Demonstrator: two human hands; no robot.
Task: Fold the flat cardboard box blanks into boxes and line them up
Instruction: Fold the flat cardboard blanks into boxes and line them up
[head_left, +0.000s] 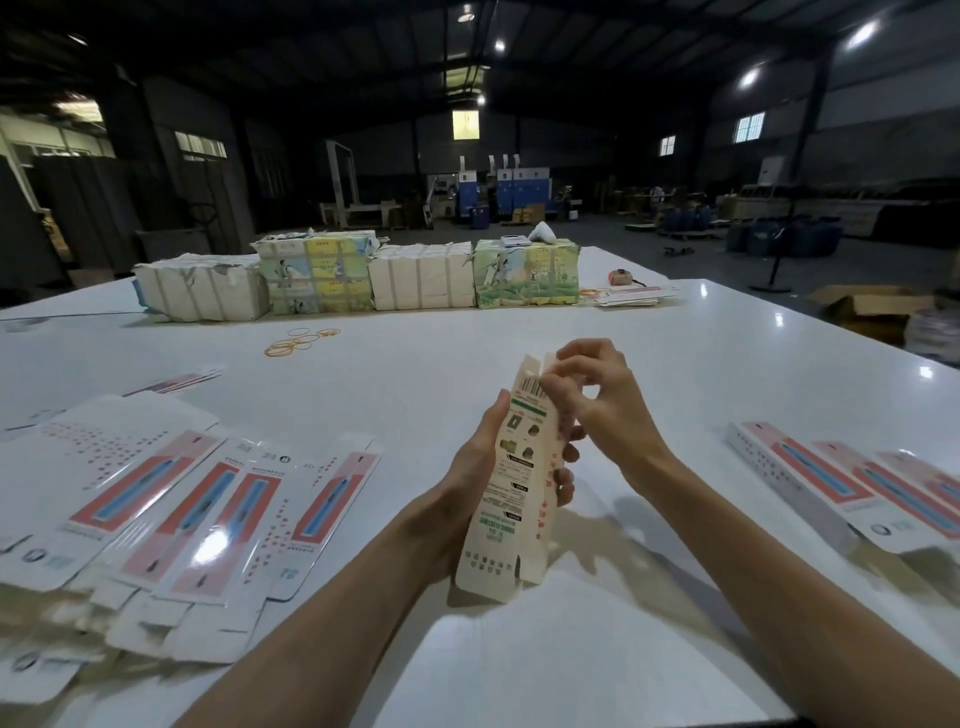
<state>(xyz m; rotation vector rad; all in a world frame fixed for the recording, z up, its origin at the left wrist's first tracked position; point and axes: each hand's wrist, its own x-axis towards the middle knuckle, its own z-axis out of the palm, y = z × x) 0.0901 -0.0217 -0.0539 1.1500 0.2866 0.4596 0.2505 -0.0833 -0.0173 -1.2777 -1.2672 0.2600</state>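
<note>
Centre of frame, I see my left hand (478, 467) wrapped round a half-formed cardboard box (511, 499), thumb on its left edge, fingers curled behind and showing on the right side. The box stands roughly upright w/ its printed panel facing me, tilted a little, bottom flaps loose just above the white table (467, 332); can't tell if they touch it. My right hand (597, 395) is at the box's top end, fingertips curled and pinching the top flap. Lower left of frame: a spread of flat blanks (208, 509), overlapping, red and blue print up. Right edge: a row of folded boxes (831, 478) lying side by side on the table. Upper centre: loose rubber bands (298, 343), and behind them four wrapped bundles (415, 280) in a line across the far side of the table
</note>
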